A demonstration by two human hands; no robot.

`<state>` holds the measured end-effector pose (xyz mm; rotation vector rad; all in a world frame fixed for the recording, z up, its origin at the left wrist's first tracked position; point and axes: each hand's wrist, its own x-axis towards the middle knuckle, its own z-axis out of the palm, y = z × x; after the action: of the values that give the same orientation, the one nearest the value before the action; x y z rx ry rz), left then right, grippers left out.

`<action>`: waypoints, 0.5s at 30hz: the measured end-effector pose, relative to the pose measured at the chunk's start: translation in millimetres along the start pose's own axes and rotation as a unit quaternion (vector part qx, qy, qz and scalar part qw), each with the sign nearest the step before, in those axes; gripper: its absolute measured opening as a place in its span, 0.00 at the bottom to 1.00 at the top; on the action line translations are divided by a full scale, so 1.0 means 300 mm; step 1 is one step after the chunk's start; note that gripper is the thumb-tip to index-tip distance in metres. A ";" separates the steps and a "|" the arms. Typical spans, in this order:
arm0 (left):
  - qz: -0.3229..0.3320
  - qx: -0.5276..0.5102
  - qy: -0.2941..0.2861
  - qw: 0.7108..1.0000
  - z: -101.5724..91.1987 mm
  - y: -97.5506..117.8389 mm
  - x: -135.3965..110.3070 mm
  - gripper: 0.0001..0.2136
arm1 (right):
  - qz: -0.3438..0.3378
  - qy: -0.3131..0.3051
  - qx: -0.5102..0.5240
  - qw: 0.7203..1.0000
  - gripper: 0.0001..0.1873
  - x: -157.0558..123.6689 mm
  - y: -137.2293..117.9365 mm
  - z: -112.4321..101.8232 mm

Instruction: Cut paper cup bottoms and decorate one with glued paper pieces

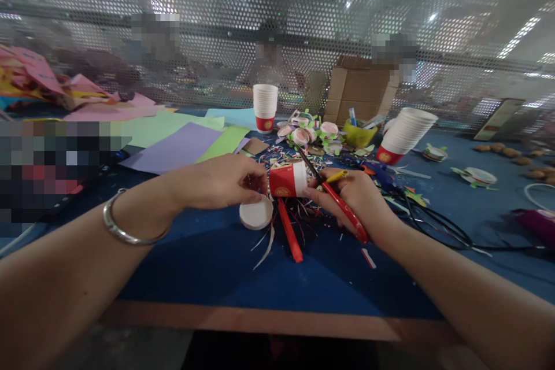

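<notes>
A red-and-white paper cup [282, 180] lies on its side on the blue table between my hands. My right hand [362, 199] grips red-handled scissors [344, 208], their dark blades pointing up and away to the left. Its thumb meets the cup's white end. A slim yellow piece [337, 176] shows by the same fingers; I cannot tell what it is. At the cup's other end is my left hand [225, 182], fingers bent and apart, its lower fingertips at the edge of a round white paper piece [255, 213]. Below the cup lies a red marker-like stick [290, 234].
Paper scraps surround the cup. Behind are small paper turtle-like crafts [303, 136], stacked paper cups [265, 107], another tilted stack [407, 133] and a cardboard box [359, 89]. Coloured sheets [173, 147] spread left; a black cable [437, 231] runs right.
</notes>
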<state>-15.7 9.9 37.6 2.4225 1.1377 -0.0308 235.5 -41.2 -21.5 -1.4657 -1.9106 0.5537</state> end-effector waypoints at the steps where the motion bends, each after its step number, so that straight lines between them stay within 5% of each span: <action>1: -0.002 0.009 0.000 1.000 0.000 0.001 -0.001 0.10 | 0.001 -0.001 0.006 1.000 0.07 -0.001 0.000 0.001; 9: 0.000 0.066 -0.010 0.998 0.002 -0.007 0.000 0.08 | 0.037 0.075 0.049 0.995 0.12 -0.019 -0.022 -0.063; 15: 0.001 0.032 -0.023 0.999 0.009 -0.010 -0.008 0.05 | 0.043 0.225 -0.033 0.973 0.15 0.050 0.022 -0.278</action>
<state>-18.9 8.7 34.4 2.4662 1.1311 -0.1242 297.5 -30.1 35.7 -1.5661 -1.5261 0.1719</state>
